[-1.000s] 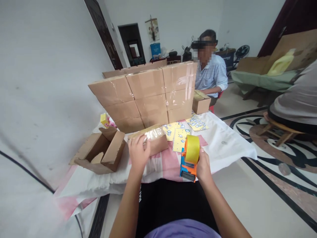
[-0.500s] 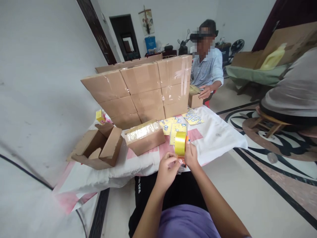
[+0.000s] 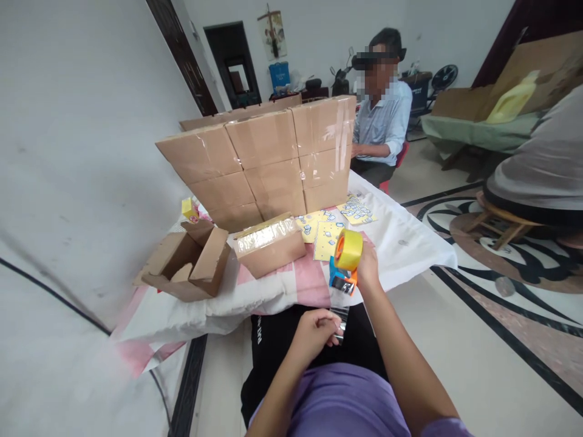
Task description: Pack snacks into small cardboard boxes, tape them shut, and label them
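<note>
My right hand (image 3: 368, 266) is closed around a tape dispenser (image 3: 342, 277) with blue and orange parts and a yellow roll of tape (image 3: 350, 249). A strip of clear tape (image 3: 340, 321) hangs down from it over my lap. My left hand (image 3: 319, 331) pinches the lower end of that strip. Beyond my hands, a closed cardboard box (image 3: 272, 254) with shiny tape along its top sits on the table. Left of it stands a cardboard box with raised flaps (image 3: 210, 261), open at the top.
A wall of stacked, taped boxes (image 3: 273, 142) stands across the table. Yellow printed sheets (image 3: 328, 241) lie on the cloth (image 3: 396, 243). A person (image 3: 385, 121) sits behind the stack; another person (image 3: 542, 164) sits on a stool (image 3: 505, 215) at right.
My hands have moved apart, drawing out a strip of tape; the left went down, the right turned the dispenser. The small box by the person across is out of sight.
</note>
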Action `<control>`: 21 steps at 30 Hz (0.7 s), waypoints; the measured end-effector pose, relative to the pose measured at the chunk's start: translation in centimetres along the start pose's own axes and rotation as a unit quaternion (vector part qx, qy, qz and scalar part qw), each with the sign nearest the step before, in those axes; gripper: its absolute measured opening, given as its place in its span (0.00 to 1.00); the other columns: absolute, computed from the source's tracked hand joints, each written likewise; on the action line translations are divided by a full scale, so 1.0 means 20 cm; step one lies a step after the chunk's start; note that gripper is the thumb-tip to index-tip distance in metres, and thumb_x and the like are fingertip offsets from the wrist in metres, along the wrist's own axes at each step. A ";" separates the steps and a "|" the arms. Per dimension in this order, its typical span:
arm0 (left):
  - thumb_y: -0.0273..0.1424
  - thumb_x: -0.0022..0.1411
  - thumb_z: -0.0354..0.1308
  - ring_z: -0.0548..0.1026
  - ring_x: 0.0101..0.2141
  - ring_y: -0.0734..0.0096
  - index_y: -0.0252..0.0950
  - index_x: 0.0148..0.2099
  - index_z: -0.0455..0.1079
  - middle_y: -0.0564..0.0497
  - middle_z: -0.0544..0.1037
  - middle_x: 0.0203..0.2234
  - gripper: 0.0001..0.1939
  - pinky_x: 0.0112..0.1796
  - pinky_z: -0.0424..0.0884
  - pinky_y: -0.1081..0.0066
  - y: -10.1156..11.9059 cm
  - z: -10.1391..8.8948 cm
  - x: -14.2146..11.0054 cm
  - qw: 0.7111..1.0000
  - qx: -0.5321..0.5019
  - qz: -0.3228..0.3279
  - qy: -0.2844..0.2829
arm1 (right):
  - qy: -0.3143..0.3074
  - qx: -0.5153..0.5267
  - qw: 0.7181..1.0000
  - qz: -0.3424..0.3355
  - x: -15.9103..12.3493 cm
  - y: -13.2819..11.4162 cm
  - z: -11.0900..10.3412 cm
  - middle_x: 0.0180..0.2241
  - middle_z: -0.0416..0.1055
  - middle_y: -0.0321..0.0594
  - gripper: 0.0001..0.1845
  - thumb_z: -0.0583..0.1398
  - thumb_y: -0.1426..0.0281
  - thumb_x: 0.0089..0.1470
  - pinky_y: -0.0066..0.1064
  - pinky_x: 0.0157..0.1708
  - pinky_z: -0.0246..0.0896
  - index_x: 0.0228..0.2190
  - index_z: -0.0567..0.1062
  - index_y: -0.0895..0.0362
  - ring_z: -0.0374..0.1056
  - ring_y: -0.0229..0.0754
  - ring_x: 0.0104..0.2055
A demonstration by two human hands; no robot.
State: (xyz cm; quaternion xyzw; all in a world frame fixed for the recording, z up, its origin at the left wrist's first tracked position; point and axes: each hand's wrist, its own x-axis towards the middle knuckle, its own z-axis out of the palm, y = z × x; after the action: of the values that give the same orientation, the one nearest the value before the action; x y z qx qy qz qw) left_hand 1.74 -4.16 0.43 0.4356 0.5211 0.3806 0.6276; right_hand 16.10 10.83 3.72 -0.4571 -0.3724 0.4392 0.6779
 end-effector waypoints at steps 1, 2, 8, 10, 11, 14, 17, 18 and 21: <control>0.46 0.50 0.68 0.72 0.17 0.74 0.31 0.32 0.77 0.46 0.80 0.23 0.21 0.21 0.65 0.75 0.00 0.00 0.01 1.000 0.006 0.001 0.004 | 0.010 0.009 1.000 0.006 -0.01 -0.01 0.00 0.26 0.75 0.36 0.24 0.55 0.44 0.57 0.34 0.27 0.70 0.32 0.71 0.52 0.73 0.43 0.28; 0.47 0.51 0.67 0.71 0.17 0.75 0.31 0.32 0.76 0.46 0.80 0.22 0.21 0.19 0.63 0.75 0.00 0.00 0.01 1.000 0.012 0.004 0.011 | 0.022 0.017 1.000 0.014 -0.02 -0.03 0.00 0.27 0.75 0.36 0.24 0.56 0.44 0.57 0.34 0.28 0.71 0.33 0.71 0.53 0.73 0.43 0.29; 0.44 0.57 0.64 0.68 0.17 0.77 0.33 0.30 0.76 0.49 0.79 0.21 0.18 0.20 0.61 0.76 0.04 0.04 -0.05 0.996 0.044 0.052 0.052 | 0.014 -0.003 1.000 0.013 -0.07 -0.11 -0.05 0.27 0.77 0.42 0.31 0.59 0.40 0.54 0.38 0.31 0.73 0.34 0.76 0.57 0.75 0.48 0.30; 0.43 0.58 0.63 0.68 0.17 0.77 0.34 0.29 0.76 0.49 0.79 0.20 0.17 0.21 0.61 0.76 0.06 0.04 -0.09 0.995 0.058 0.063 0.054 | -0.016 -0.044 0.999 -0.017 -0.09 -0.12 -0.07 0.29 0.79 0.44 0.30 0.65 0.43 0.49 0.39 0.33 0.73 0.36 0.78 0.58 0.76 0.49 0.33; 0.43 0.59 0.63 0.68 0.17 0.77 0.34 0.29 0.76 0.49 0.79 0.20 0.16 0.21 0.61 0.75 0.07 0.04 -0.10 0.994 0.065 0.067 0.052 | -0.028 -0.056 0.998 -0.028 -0.10 -0.13 -0.08 0.31 0.80 0.45 0.30 0.68 0.45 0.47 0.39 0.34 0.73 0.37 0.78 0.59 0.76 0.49 0.34; 0.42 0.60 0.62 0.69 0.17 0.75 0.34 0.29 0.76 0.49 0.80 0.20 0.16 0.21 0.62 0.75 0.08 0.02 -0.11 0.993 0.078 0.072 0.048 | -0.053 -0.051 0.997 -0.036 -0.12 -0.13 -0.08 0.35 0.81 0.48 0.28 0.69 0.48 0.48 0.36 0.33 0.73 0.37 0.79 0.60 0.76 0.47 0.33; 0.42 0.61 0.60 0.68 0.17 0.75 0.35 0.29 0.77 0.49 0.79 0.20 0.17 0.21 0.62 0.74 0.05 0.01 -0.10 0.990 0.091 0.086 0.062 | -0.070 -0.006 0.998 -0.005 -0.13 -0.16 -0.07 0.32 0.81 0.46 0.25 0.67 0.49 0.51 0.33 0.30 0.71 0.35 0.78 0.59 0.75 0.44 0.30; 0.42 0.61 0.60 0.68 0.17 0.75 0.35 0.28 0.77 0.50 0.79 0.20 0.17 0.21 0.62 0.74 0.04 0.01 -0.09 0.989 0.097 0.092 0.069 | -0.067 0.020 0.997 0.014 -0.14 -0.17 -0.07 0.31 0.80 0.44 0.24 0.67 0.49 0.51 0.34 0.29 0.71 0.35 0.78 0.58 0.75 0.44 0.29; 0.43 0.62 0.60 0.66 0.17 0.75 0.36 0.25 0.76 0.51 0.76 0.17 0.19 0.21 0.61 0.73 0.02 0.02 -0.08 0.982 0.117 0.114 0.095 | -0.053 0.096 0.992 0.060 -0.19 -0.21 -0.07 0.29 0.80 0.42 0.21 0.66 0.51 0.53 0.37 0.32 0.73 0.37 0.77 0.56 0.77 0.48 0.33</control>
State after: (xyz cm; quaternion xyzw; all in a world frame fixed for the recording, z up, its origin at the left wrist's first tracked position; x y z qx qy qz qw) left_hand 1.85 -5.49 1.35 0.5240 0.5664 0.4256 0.4728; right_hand 17.21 5.98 6.82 -0.3876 -0.3357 0.5364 0.6703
